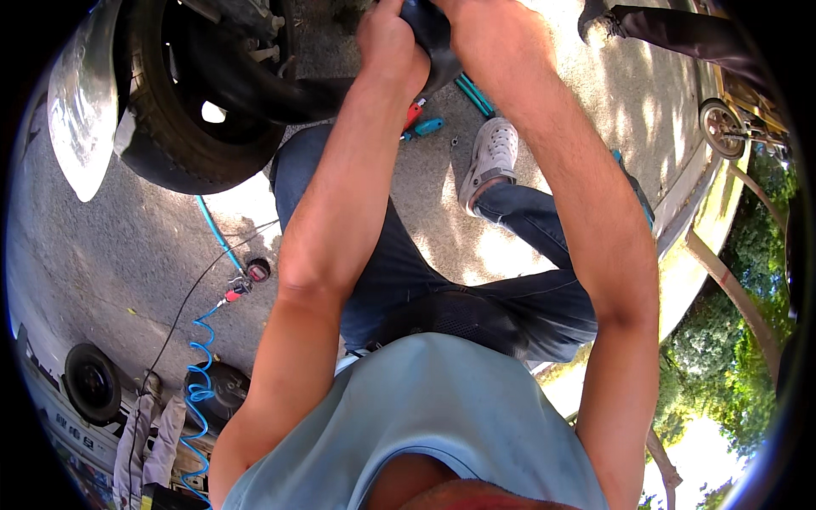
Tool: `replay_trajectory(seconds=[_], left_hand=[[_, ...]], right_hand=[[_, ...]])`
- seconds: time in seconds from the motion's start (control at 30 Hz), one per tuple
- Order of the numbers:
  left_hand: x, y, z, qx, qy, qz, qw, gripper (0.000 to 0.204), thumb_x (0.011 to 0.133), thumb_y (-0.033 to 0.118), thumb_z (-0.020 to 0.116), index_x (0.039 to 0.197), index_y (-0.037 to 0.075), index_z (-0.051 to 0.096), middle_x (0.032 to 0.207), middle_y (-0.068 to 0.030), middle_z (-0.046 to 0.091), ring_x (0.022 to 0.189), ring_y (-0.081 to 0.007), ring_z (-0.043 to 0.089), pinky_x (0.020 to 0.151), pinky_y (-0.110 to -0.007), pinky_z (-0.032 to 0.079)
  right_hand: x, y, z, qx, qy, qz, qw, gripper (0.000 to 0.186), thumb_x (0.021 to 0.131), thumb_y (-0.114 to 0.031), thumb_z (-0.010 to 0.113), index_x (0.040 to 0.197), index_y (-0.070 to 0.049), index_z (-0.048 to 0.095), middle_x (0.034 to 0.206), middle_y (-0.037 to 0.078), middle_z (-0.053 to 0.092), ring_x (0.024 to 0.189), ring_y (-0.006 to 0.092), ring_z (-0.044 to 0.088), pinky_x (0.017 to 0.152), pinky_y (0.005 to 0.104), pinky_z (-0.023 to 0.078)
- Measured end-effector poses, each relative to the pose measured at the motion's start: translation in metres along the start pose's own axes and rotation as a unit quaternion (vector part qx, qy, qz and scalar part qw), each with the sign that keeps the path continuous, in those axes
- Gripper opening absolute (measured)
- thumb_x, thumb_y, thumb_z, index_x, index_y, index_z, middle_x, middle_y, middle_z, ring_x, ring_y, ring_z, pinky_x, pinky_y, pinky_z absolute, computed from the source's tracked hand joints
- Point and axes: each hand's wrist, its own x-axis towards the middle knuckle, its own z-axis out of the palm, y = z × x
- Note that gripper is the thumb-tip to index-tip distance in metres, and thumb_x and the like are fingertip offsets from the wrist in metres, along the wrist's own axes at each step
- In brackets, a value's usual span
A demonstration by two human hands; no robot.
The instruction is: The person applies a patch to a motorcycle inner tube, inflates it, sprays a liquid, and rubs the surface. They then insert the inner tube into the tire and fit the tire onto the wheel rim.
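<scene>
Pale-blue cloth shirt (433, 391) nearest. Left hand (389, 38) and right hand (489, 21) at glossy black rubber tube (437, 55), by treaded black tyre (157, 115); fingers cropped, can't tell grip.

Tube (433, 47) black, glossy; tyre (195, 166) black with brownish dust on the tread; fender (81, 110) shiny silver-white. Air hose (201, 391) bright blue, its connector (237, 293) red. Screwdriver handle (429, 127) teal and dark; another handle (414, 112) red. Shirt (459, 399) plain pale grey-blue, jeans (374, 280) dark blue, shoe (495, 153) whitish. Pavement (110, 263) speckled grey, dappled with bright sun patches elsewhere. Foliage (722, 357) mixed greens, tree trunk (735, 293) brown.
</scene>
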Motion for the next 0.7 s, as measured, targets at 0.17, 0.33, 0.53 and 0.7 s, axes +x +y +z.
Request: replay_trajectory(seconds=[0.17,0.33,0.53,0.7], left_hand=[[-0.005,-0.003,0.004,-0.016,-0.041,-0.023,0.999,0.033,0.108,0.031,0.052,0.120,0.004,0.066,0.119,-0.0086,0.071,0.109,-0.0234,0.067,0.099,-0.039,0.052],[-0.019,-0.009,0.005,-0.060,-0.058,-0.064,0.995,0.034,0.109,0.034,0.048,0.118,0.006,0.066,0.119,-0.0078,0.071,0.111,-0.0228,0.067,0.100,-0.039,0.052],[-0.009,0.001,0.004,-0.081,-0.068,-0.061,0.993,0.041,0.109,0.039,0.048,0.121,0.003,0.064,0.120,-0.0114,0.070,0.112,-0.0270,0.066,0.103,-0.042,0.051],[-0.013,0.003,0.000,-0.052,-0.058,-0.067,0.995,0.041,0.109,0.037,0.047,0.126,0.004,0.063,0.124,-0.0110,0.069,0.116,-0.0258,0.065,0.106,-0.040,0.049]], right_hand=[[0.000,0.001,-0.019,0.173,0.030,0.014,0.984,0.033,0.090,-0.011,0.058,0.120,-0.008,0.072,0.086,0.025,0.071,0.082,0.0438,0.070,0.072,0.0532,0.055],[-0.007,0.006,-0.008,0.293,0.053,0.033,0.954,0.029,0.095,-0.009,0.059,0.121,-0.006,0.072,0.095,0.026,0.071,0.087,0.0442,0.070,0.075,0.0491,0.056],[-0.006,0.001,0.001,0.384,0.069,0.060,0.919,0.031,0.098,-0.006,0.059,0.127,-0.003,0.069,0.113,0.025,0.072,0.106,0.0383,0.071,0.091,0.0408,0.055],[-0.020,-0.004,0.021,0.415,0.067,0.063,0.905,0.030,0.100,-0.009,0.059,0.128,-0.003,0.069,0.115,0.025,0.072,0.109,0.0360,0.072,0.092,0.0402,0.055]])
